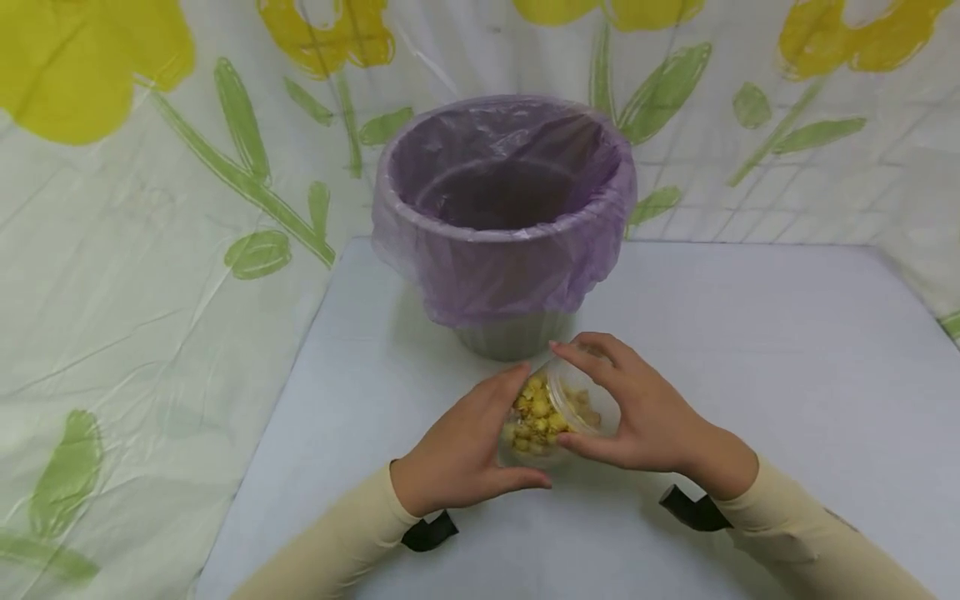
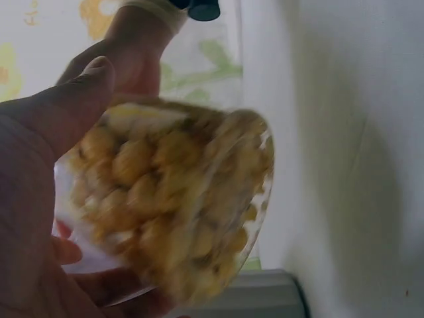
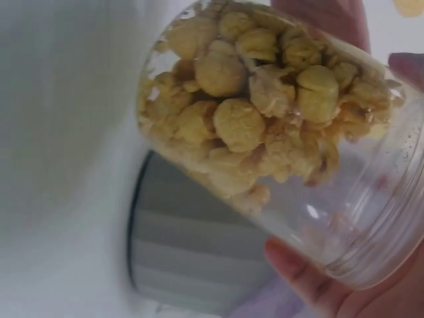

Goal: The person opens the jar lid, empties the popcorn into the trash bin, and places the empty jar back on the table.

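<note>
Jar (image 1: 551,412) tilted, near bin (image 1: 510,337). My left hand (image 1: 472,442) clasps its body, my right hand (image 1: 645,408) the neck end. Judged: light, stiff, slick; popcorn (image 3: 238,126) inside crumbly. Best hold: round the wall.

The head view is bright, with soft shadows on the table (image 1: 750,333), but the left wrist view is darker and the jar (image 2: 169,199) looks blurry there.
</note>
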A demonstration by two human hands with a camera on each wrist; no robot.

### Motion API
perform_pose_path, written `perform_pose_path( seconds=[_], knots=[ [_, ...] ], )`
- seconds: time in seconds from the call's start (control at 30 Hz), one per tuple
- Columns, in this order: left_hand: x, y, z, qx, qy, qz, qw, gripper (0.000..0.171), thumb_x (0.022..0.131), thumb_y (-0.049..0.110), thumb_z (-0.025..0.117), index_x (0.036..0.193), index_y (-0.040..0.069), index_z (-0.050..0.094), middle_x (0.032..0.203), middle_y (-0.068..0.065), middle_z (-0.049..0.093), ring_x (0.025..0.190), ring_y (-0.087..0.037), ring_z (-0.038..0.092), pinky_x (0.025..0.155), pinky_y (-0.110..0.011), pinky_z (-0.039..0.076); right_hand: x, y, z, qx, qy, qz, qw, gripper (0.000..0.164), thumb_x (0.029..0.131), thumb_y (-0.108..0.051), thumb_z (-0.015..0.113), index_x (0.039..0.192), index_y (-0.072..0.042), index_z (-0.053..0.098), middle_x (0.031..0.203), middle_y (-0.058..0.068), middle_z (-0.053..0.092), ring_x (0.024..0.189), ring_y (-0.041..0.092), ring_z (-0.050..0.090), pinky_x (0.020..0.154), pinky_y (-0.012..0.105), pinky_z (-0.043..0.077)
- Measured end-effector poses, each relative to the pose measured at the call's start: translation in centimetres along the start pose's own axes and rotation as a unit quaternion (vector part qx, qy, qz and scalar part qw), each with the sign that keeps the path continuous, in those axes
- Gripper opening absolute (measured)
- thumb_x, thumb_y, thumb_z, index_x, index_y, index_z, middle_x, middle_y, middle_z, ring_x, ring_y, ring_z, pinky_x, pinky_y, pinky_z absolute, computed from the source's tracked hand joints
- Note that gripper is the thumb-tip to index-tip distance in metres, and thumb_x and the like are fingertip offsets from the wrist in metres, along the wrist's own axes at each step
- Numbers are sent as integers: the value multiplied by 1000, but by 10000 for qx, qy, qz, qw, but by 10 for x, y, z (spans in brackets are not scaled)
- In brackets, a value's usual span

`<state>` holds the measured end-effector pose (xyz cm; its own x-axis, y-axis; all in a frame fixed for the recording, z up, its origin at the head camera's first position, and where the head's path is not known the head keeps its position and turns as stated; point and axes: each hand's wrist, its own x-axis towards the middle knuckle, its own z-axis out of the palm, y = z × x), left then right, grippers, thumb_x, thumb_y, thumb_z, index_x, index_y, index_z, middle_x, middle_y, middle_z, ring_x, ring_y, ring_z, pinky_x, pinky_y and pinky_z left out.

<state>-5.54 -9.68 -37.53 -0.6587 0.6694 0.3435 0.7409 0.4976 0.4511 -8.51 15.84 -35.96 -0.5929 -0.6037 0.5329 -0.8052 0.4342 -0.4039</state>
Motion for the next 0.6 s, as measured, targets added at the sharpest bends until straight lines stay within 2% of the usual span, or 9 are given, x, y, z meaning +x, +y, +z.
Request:
perform_pose_path(
  seconds=[0.1, 0.2, 0.3, 0.47, 0.53, 0.6],
  knots=[
    [8, 1, 8, 77, 225, 170, 9996, 123, 72, 59, 79, 156, 4, 7, 156, -9, 29, 141, -24, 35, 111, -40, 37, 2, -3, 0, 217, 102, -3, 9997, 85, 78, -51, 77, 146, -13, 45, 136, 7, 48, 115, 19, 52, 87, 38, 49],
    [14, 1, 17, 61, 490, 105, 9987, 128, 68, 59, 82, 155, 4, 6, 154, -8, 32, 138, -21, 38, 108, -37, 40, 3, -6, -1, 356, 108, 83, 9993, 87, 76, -49, 80, 146, -12, 45, 137, 6, 46, 113, 20, 53, 83, 34, 51],
    [19, 1, 23, 54, 753, 48, 9971, 127, 68, 57, 83, 155, 5, 8, 150, -9, 37, 133, -20, 43, 104, -35, 43, 4, -7, -2, 321, 95, 101, 9994, 88, 77, -51, 79, 147, -12, 44, 137, 6, 46, 114, 20, 53, 85, 36, 51],
    [31, 2, 24, -3, 1057, 92, 9944, 117, 69, 51, 82, 155, 8, 15, 136, -7, 47, 117, -17, 51, 96, -33, 48, 7, -8, -8, 15, 152, -48, 9999, 84, 87, -67, 56, 148, -11, 41, 139, 11, 45, 122, 23, 47, 94, 46, 45],
    [34, 3, 21, -118, 1081, 84, 9940, 115, 68, 49, 83, 154, 11, 18, 132, -6, 50, 113, -16, 52, 93, -32, 48, 9, -9, -10, -33, 176, -99, 9998, 85, 89, -71, 47, 148, -11, 40, 140, 12, 44, 125, 25, 45, 95, 49, 44],
    [36, 4, 18, -308, 984, -17, 9947, 116, 67, 48, 85, 155, 15, 18, 131, -4, 51, 111, -15, 52, 91, -31, 49, 9, -10, -12, -19, 198, -158, 9997, 84, 90, -71, 44, 148, -10, 40, 141, 13, 43, 127, 26, 44, 96, 52, 43]
  ],
)
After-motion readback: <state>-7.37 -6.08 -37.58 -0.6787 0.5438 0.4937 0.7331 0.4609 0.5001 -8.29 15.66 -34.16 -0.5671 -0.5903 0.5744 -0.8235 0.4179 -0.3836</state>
